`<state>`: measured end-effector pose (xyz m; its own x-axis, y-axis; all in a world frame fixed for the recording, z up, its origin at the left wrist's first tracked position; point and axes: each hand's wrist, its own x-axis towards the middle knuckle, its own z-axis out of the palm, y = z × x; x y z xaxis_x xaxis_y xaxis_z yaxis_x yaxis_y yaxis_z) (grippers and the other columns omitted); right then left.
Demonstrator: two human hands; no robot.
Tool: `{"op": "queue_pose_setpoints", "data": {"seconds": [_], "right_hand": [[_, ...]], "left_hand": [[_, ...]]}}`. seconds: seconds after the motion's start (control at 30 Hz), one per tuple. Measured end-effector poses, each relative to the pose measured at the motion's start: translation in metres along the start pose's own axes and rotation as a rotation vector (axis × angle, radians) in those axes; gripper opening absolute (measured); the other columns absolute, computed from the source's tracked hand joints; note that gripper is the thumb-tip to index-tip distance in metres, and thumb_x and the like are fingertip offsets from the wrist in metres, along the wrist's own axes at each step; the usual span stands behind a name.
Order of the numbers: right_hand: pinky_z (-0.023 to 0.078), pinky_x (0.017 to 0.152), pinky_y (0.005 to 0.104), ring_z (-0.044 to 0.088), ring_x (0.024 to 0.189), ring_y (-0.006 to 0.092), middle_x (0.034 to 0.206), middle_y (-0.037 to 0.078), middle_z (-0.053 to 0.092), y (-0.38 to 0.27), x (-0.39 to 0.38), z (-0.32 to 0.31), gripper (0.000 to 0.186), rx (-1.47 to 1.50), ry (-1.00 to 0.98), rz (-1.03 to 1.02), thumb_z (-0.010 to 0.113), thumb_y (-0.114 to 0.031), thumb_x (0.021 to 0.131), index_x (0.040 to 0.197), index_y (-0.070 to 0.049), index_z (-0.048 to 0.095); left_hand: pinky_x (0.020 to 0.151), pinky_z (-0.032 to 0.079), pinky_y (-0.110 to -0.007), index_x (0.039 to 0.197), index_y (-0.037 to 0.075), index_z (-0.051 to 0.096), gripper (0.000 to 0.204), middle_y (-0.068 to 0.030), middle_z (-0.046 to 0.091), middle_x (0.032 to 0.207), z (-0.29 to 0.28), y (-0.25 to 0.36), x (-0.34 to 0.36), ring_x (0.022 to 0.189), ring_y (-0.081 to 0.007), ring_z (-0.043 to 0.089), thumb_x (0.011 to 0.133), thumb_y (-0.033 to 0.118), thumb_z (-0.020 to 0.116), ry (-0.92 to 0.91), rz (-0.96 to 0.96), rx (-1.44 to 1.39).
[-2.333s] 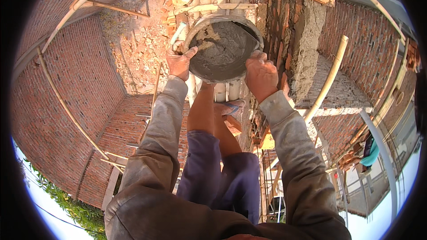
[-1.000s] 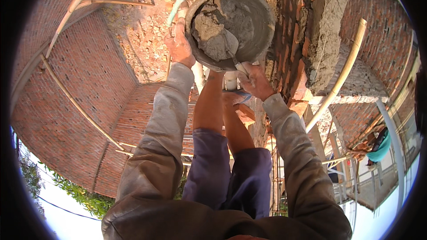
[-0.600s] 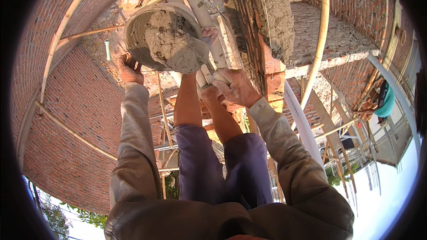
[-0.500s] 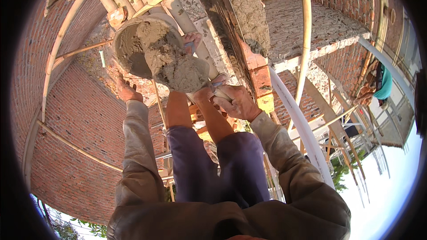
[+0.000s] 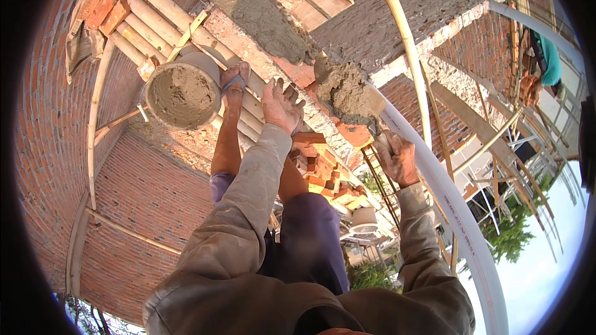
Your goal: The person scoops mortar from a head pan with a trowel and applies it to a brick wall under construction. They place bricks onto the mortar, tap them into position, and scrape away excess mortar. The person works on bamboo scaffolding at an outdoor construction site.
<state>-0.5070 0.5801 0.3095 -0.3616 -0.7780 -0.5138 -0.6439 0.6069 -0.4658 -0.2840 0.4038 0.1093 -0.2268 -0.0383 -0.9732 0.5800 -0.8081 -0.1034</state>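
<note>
The right hand point(image 5: 397, 156) has its fingers curled tight round the handle of a trowel point(image 5: 375, 127), and the hand hides most of that handle. A thick heap of mortar point(image 5: 347, 90) covers the trowel's blade, ahead of the right hand and a little to its left. It sits close against the broken end of a masonry wall point(image 5: 264, 22); whether it touches the wall I cannot tell.

The left hand point(image 5: 283, 108) is free of any load, its fingers spread and its palm turned up, to the left of the mortar heap and apart from it. Just left of the left hand is a bare foot in a blue-strapped sandal point(image 5: 234, 79), and beyond that stands a round bucket point(image 5: 211, 67) with grey mortar inside, close beside the foot.

The bucket is by a row of bamboo poles point(image 5: 149, 22) that runs away ahead and to the left of the left hand. At the far side of the poles lie a few orange bricks point(image 5: 107, 11). More loose bricks point(image 5: 323, 170) lie below, between the two hands.

Just right of the right hand a white pipe point(image 5: 456, 211) curves past, and ahead of that hand rises a long bamboo pole point(image 5: 405, 37). Well off to the right is a person in teal point(image 5: 547, 59). Far left of both hands spreads a tall brick wall point(image 5: 143, 205).
</note>
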Motion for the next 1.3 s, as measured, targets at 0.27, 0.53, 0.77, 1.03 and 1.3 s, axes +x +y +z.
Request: {"op": "queue_pose_setpoints", "data": {"seconds": [0.27, 0.53, 0.77, 1.03, 1.3], "right_hand": [[0.056, 0.066, 0.0415, 0.069, 0.078, 0.0312, 0.089, 0.010, 0.065, 0.014, 0.018, 0.141, 0.032, -0.322, 0.413, -0.059, 0.074, -0.018, 0.098, 0.127, -0.009, 0.064], [0.055, 0.067, 0.0379, 0.068, 0.079, 0.0306, 0.090, 0.014, 0.065, -0.032, -0.033, 0.134, 0.030, 0.348, 0.480, 0.175, 0.067, -0.016, 0.101, 0.127, 0.000, 0.064], [0.050, 0.066, 0.0397, 0.062, 0.069, 0.0253, 0.082, 0.014, 0.065, -0.076, -0.029, 0.181, 0.030, 0.906, 0.507, 0.402, 0.049, -0.022, 0.111, 0.115, 0.003, 0.065], [0.046, 0.062, 0.0503, 0.061, 0.069, 0.0436, 0.076, 0.020, 0.060, -0.093, 0.000, 0.271, 0.020, 0.540, 0.460, 0.414, 0.051, -0.018, 0.112, 0.110, 0.000, 0.060], [0.039, 0.051, 0.0378, 0.050, 0.052, 0.0202, 0.062, 0.008, 0.049, -0.088, 0.010, 0.264, 0.038, 0.848, 0.518, 0.436, 0.048, -0.032, 0.116, 0.093, -0.002, 0.053]], "left_hand": [[0.116, 0.043, -0.048, 0.139, 0.013, 0.064, 0.056, -0.0043, 0.070, 0.139, 0.019, -0.021, 0.018, 0.132, -0.0265, 0.062, 0.100, 0.053, 0.057, -0.145, 0.066, -0.050], [0.120, 0.037, -0.054, 0.151, 0.012, 0.057, 0.069, -0.0056, 0.058, 0.154, 0.039, -0.025, -0.005, 0.142, -0.0317, 0.052, 0.099, 0.058, 0.056, -0.099, 0.086, 0.163], [0.113, 0.048, -0.057, 0.147, 0.022, 0.053, 0.062, -0.0113, 0.051, 0.156, 0.027, -0.011, -0.022, 0.139, -0.0358, 0.052, 0.102, 0.064, 0.053, -0.147, 0.046, 0.404], [0.067, 0.053, -0.037, 0.114, 0.016, 0.066, 0.055, -0.0039, 0.066, 0.108, 0.018, 0.017, -0.018, 0.090, -0.0240, 0.064, 0.098, 0.067, 0.054, -0.176, -0.104, 0.523], [0.064, 0.053, -0.033, 0.115, 0.022, 0.068, 0.051, -0.0017, 0.064, 0.104, 0.033, 0.008, -0.026, 0.087, -0.0201, 0.061, 0.098, 0.069, 0.054, -0.042, -0.083, 0.535]]}}
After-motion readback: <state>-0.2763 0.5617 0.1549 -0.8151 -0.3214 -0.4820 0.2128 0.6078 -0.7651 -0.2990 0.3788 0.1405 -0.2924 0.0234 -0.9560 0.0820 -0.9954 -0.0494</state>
